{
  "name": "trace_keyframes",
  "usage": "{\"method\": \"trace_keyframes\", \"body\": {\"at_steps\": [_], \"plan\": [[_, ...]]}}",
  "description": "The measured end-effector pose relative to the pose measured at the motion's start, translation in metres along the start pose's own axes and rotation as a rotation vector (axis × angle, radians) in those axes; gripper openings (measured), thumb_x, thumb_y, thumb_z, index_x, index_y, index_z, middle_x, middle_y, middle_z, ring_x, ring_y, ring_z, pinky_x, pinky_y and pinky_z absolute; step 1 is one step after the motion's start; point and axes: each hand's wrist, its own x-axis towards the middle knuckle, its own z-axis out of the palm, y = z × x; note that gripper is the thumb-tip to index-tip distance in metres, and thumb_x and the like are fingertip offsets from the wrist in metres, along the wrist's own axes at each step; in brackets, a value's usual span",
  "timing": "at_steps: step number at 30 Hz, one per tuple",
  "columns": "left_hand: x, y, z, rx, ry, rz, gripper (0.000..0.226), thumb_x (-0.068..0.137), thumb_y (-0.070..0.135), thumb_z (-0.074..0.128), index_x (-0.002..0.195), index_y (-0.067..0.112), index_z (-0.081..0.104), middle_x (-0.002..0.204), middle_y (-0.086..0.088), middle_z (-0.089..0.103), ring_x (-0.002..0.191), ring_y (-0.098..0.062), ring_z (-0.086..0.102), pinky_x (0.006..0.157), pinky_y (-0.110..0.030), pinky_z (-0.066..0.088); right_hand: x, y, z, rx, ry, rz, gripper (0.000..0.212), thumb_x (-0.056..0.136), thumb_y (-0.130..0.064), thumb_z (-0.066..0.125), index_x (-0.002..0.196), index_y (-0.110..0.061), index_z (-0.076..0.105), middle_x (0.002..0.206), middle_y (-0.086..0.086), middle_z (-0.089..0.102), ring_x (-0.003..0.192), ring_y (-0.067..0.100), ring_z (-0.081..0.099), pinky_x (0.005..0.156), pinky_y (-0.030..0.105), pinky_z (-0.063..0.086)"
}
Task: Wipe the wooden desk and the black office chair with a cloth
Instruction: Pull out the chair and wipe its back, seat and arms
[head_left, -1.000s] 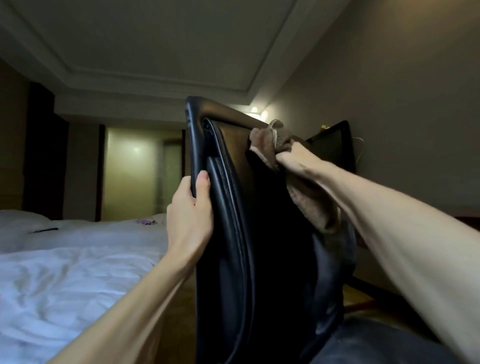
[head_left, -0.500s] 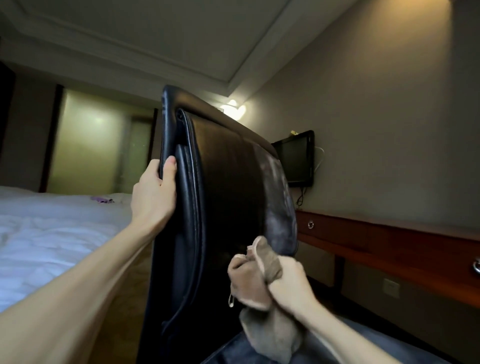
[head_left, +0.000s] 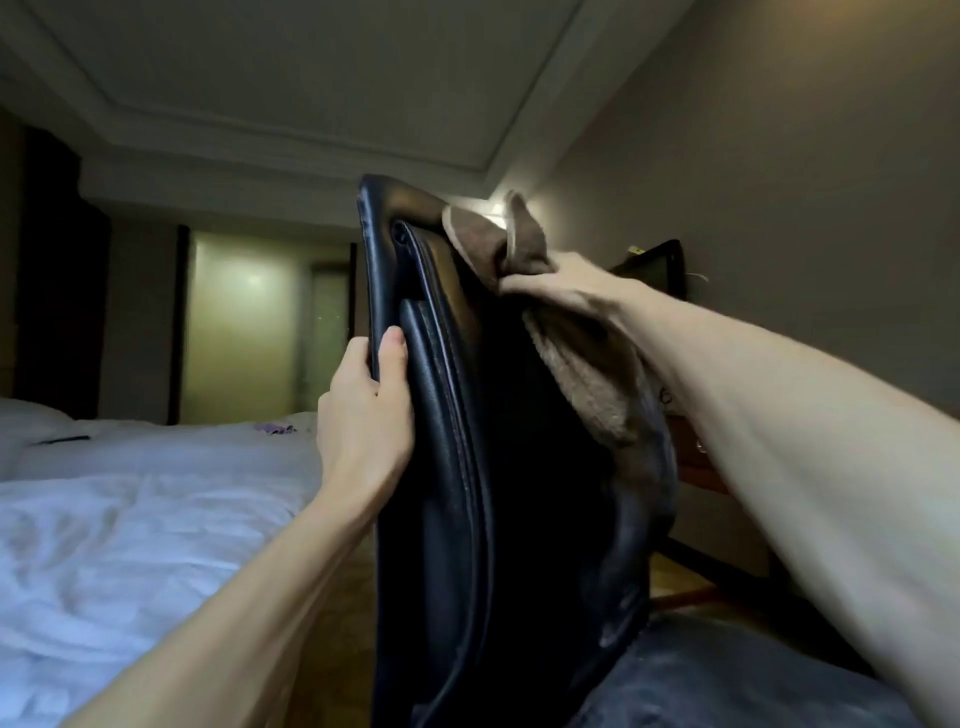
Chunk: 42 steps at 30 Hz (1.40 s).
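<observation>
The black office chair (head_left: 498, 467) fills the middle of the view, its tall leather backrest seen almost edge-on. My left hand (head_left: 366, 410) grips the backrest's left edge at mid height, thumb on the front. My right hand (head_left: 558, 286) holds a bunched brown cloth (head_left: 587, 379) against the front of the backrest near its top; part of the cloth hangs down the leather. A strip of the wooden desk (head_left: 693, 457) shows behind the chair at the right, mostly hidden by my right forearm.
A bed with white sheets (head_left: 130, 509) lies close on the left. A dark screen (head_left: 657, 270) hangs on the right wall above the desk. The chair's seat (head_left: 727, 670) is at the bottom right. A lit doorway (head_left: 244, 322) is far behind.
My right hand has swept the cloth up from the bottom of the backrest to its top. My left hand keeps its grip on the backrest's edge. The view has swung left.
</observation>
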Motion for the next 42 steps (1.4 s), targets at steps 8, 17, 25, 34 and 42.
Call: {"method": "trace_keyframes", "body": {"at_steps": [8, 17, 25, 34, 42], "plan": [[-0.003, 0.002, 0.003, -0.025, 0.006, 0.012, 0.054, 0.105, 0.060, 0.037, 0.082, 0.012, 0.045, 0.067, -0.003, 0.053, 0.070, -0.025, 0.052, 0.070, -0.043, 0.040, -0.045, 0.062, 0.060, 0.123, 0.232, -0.026, 0.074, 0.093, -0.056, 0.061, 0.158, -0.038, 0.030, 0.164, -0.002, 0.036, 0.150, 0.028, 0.033, 0.118, 0.030, 0.021], [-0.006, 0.014, -0.006, 0.018, -0.019, -0.047, 0.050, 0.106, 0.059, 0.036, 0.074, 0.019, 0.035, 0.056, 0.006, 0.044, 0.065, -0.022, 0.045, 0.064, -0.042, 0.032, -0.220, 0.089, 0.112, 0.170, 0.399, 0.152, 0.039, 0.064, -0.060, 0.068, 0.095, -0.037, 0.076, 0.079, -0.005, 0.077, 0.084, 0.016, 0.073, 0.070, 0.033, 0.054], [-0.007, 0.014, -0.007, 0.024, -0.024, -0.013, 0.049, 0.104, 0.060, 0.034, 0.073, 0.022, 0.032, 0.050, 0.018, 0.047, 0.061, -0.020, 0.042, 0.061, -0.040, 0.031, -0.127, 0.063, 0.021, 0.144, 0.571, 0.107, 0.016, 0.086, -0.038, 0.066, 0.086, -0.022, 0.067, 0.082, 0.002, 0.071, 0.091, 0.031, 0.066, 0.073, 0.034, 0.044], [0.000, 0.001, -0.004, -0.019, 0.028, 0.029, 0.052, 0.103, 0.061, 0.037, 0.073, 0.018, 0.039, 0.055, 0.010, 0.050, 0.056, -0.013, 0.043, 0.062, -0.042, 0.036, 0.012, 0.008, 0.040, 0.152, 0.222, 0.027, 0.074, 0.092, -0.057, 0.059, 0.157, -0.030, 0.037, 0.164, 0.004, 0.035, 0.156, 0.030, 0.019, 0.125, 0.048, 0.013], [-0.005, 0.005, -0.001, -0.018, 0.025, 0.034, 0.052, 0.106, 0.055, 0.039, 0.095, 0.008, 0.058, 0.080, -0.006, 0.067, 0.081, -0.025, 0.061, 0.079, -0.044, 0.045, -0.089, 0.046, 0.064, 0.143, 0.326, 0.081, 0.050, 0.096, -0.044, 0.061, 0.143, -0.027, 0.057, 0.146, 0.009, 0.059, 0.137, 0.032, 0.050, 0.100, 0.027, 0.035]]}}
